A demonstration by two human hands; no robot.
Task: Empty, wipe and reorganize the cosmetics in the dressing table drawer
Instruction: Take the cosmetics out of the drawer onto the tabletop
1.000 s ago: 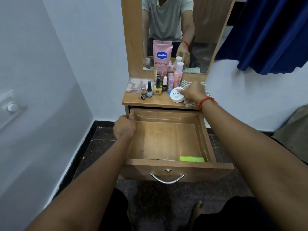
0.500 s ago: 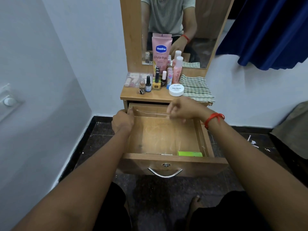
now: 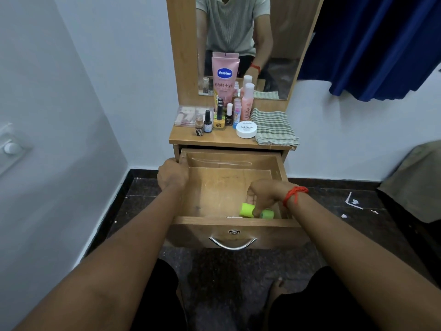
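The wooden drawer (image 3: 236, 222) stands pulled out below the dressing table top (image 3: 222, 139). My left hand (image 3: 172, 174) grips the drawer's left wall near its back. My right hand (image 3: 265, 194) reaches into the drawer's front right corner and pinches a bright green box (image 3: 247, 209), tilted up off the bottom. On the table top stand a pink Vaseline tube (image 3: 224, 78), several nail polish bottles (image 3: 218, 118), a pink bottle (image 3: 247, 101), a white nail polish jar (image 3: 246, 129), a clear case (image 3: 185, 115) and a folded checked cloth (image 3: 273, 126).
A mirror (image 3: 243, 44) rises behind the table. White walls close in on the left and behind. A blue curtain (image 3: 372, 48) hangs at the upper right. The dark floor (image 3: 358, 211) to the right carries scraps of paper. My knees sit below the drawer.
My right hand left the white jar on the table top, came down into the drawer and took hold of the green box, tilting it up. My left hand stayed on the drawer's side.
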